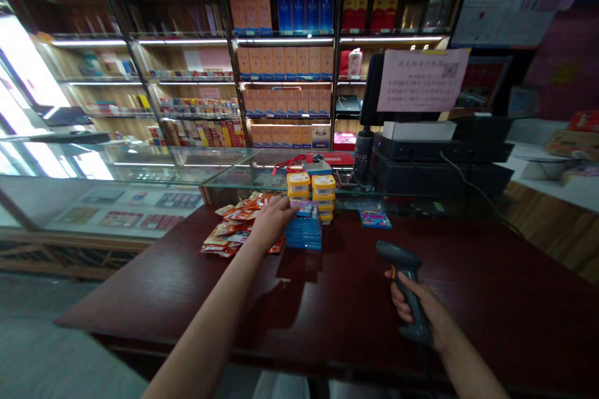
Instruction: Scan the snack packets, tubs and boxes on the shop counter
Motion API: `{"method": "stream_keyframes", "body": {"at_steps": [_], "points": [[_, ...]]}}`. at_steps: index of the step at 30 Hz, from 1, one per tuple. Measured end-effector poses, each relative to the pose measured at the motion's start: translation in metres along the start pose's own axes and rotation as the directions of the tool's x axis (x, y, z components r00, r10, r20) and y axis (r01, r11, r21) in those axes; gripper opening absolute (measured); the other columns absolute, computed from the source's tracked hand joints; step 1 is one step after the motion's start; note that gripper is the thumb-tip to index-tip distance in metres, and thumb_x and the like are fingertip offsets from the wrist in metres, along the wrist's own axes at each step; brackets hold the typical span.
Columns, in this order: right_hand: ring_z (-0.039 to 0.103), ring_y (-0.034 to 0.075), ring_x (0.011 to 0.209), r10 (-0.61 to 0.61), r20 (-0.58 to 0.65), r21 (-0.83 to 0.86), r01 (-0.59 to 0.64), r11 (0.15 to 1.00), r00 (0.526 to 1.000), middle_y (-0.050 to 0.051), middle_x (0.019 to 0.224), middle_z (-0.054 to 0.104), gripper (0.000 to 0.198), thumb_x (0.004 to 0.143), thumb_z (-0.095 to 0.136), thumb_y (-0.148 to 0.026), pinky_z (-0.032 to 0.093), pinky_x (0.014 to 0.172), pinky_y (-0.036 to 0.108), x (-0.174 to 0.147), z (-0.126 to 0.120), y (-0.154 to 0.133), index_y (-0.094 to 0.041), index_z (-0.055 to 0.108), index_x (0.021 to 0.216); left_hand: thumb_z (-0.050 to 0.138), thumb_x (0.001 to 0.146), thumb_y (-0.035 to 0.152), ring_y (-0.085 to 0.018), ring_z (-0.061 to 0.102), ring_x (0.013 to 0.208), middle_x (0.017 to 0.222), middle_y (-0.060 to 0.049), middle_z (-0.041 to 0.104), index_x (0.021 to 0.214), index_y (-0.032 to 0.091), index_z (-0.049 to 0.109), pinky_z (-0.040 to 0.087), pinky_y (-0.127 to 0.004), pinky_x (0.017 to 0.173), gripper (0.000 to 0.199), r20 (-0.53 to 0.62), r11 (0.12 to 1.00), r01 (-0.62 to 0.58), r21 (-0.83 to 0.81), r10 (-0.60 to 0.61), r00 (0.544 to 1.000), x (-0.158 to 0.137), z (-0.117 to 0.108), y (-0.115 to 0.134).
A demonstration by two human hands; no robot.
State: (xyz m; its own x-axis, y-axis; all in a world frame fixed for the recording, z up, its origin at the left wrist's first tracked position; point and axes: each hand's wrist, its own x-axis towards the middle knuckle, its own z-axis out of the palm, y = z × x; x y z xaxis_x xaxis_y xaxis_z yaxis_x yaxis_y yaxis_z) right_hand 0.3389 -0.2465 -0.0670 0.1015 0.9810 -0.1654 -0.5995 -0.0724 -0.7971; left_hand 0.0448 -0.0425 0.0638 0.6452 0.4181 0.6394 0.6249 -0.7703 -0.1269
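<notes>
Blue packs (303, 234) stand stacked on the table (491, 299). Left hand (272, 221) is at the stack's upper edge; grip cannot be determined. Right hand (433, 310) grasps the scanner (397, 254). Caution: forward pressure may topple packs against yellow tubs (324, 186).

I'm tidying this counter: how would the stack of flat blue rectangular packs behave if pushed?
The stack of flat blue rectangular packs would probably shift in layers, since no band shows around it. The packs look thin and straight-edged, so likely stiff. Their glossy sheen hints at slipperiness.
</notes>
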Motion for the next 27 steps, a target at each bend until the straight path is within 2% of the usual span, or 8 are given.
{"method": "stream_keyframes", "body": {"at_steps": [3,6,9,12,17,21,24,27], "points": [[0.041,0.004,0.039,-0.004,-0.008,-0.002,0.004,1.000,1.000,-0.006,0.054,0.052,0.033,0.073,0.076,-0.041,0.028,0.033,0.014,-0.001,0.002,0.000,-0.017,0.065,0.093,0.064,0.081,0.036,-0.022,0.055,0.093,0.098,-0.006,0.064,0.099,0.029,0.071,0.045,-0.038,0.085,0.021,-0.044,0.996,0.042,-0.080,-0.046,0.998,-0.013,0.013,0.000],[0.040,0.004,0.038,-0.010,-0.012,0.000,0.010,1.000,1.000,-0.006,0.054,0.052,0.033,0.072,0.076,-0.042,0.028,0.033,0.014,-0.003,0.006,-0.002,-0.017,0.066,0.092,0.067,0.078,0.036,-0.023,0.056,0.102,0.112,-0.007,0.062,0.100,0.027,0.072,0.045,-0.042,0.091,0.024,-0.143,0.947,0.189,-0.258,-0.231,0.962,-0.022,0.026,0.002],[0.040,0.004,0.038,-0.011,-0.017,0.010,0.011,1.000,1.000,-0.005,0.053,0.051,0.034,0.070,0.078,-0.042,0.028,0.033,0.014,-0.003,0.008,-0.003,-0.017,0.066,0.091,0.067,0.078,0.033,-0.022,0.059,0.100,0.108,-0.007,0.063,0.098,0.025,0.073,0.048,-0.042,0.092,0.022,-0.153,0.863,0.290,-0.414,-0.380,0.912,-0.022,0.035,0.005],[0.039,0.004,0.038,-0.008,-0.015,0.013,0.008,1.000,1.000,-0.006,0.053,0.050,0.034,0.070,0.078,-0.041,0.028,0.032,0.014,-0.002,0.007,-0.002,-0.017,0.066,0.091,0.069,0.076,0.032,-0.022,0.060,0.097,0.102,-0.006,0.065,0.093,0.024,0.074,0.049,-0.042,0.091,0.019,-0.162,0.822,0.319,-0.471,-0.436,0.885,-0.016,0.039,0.010],[0.041,0.005,0.039,0.002,0.000,0.003,-0.002,1.000,1.000,-0.005,0.055,0.051,0.031,0.074,0.075,-0.040,0.030,0.033,0.015,0.001,0.002,-0.001,-0.018,0.065,0.093,0.068,0.077,0.031,-0.021,0.060,0.098,0.101,-0.006,0.065,0.092,0.024,0.074,0.049,-0.041,0.091,0.018,-0.161,0.801,0.323,-0.505,-0.454,0.876,-0.010,0.043,0.017],[0.040,0.005,0.040,-0.002,0.005,0.009,0.002,1.000,1.000,-0.005,0.055,0.051,0.030,0.074,0.074,-0.039,0.030,0.034,0.015,0.000,0.001,0.000,-0.018,0.065,0.093,0.067,0.078,0.032,-0.024,0.057,0.106,0.106,-0.007,0.063,0.094,0.025,0.072,0.047,-0.044,0.095,0.019,-0.223,0.852,0.311,-0.422,-0.430,0.875,-0.011,0.040,0.023],[0.039,0.004,0.040,-0.013,-0.014,0.027,0.014,1.000,1.000,-0.005,0.055,0.051,0.031,0.074,0.075,-0.039,0.029,0.034,0.014,0.000,0.005,-0.001,-0.017,0.065,0.093,0.062,0.082,0.029,-0.026,0.047,0.121,0.115,-0.006,0.060,0.100,0.027,0.070,0.038,-0.049,0.103,0.019,-0.327,0.918,0.248,-0.310,-0.348,0.879,-0.008,0.035,0.041],[0.040,0.004,0.040,-0.015,-0.042,0.051,0.017,0.999,0.999,-0.006,0.055,0.050,0.031,0.073,0.075,-0.039,0.029,0.034,0.013,-0.001,0.008,-0.002,-0.017,0.065,0.092,0.054,0.086,0.023,-0.025,0.043,0.126,0.118,-0.006,0.059,0.103,0.027,0.068,0.034,-0.048,0.108,0.022,-0.286,0.950,0.117,-0.290,-0.203,0.937,-0.002,0.040,0.071]]}}
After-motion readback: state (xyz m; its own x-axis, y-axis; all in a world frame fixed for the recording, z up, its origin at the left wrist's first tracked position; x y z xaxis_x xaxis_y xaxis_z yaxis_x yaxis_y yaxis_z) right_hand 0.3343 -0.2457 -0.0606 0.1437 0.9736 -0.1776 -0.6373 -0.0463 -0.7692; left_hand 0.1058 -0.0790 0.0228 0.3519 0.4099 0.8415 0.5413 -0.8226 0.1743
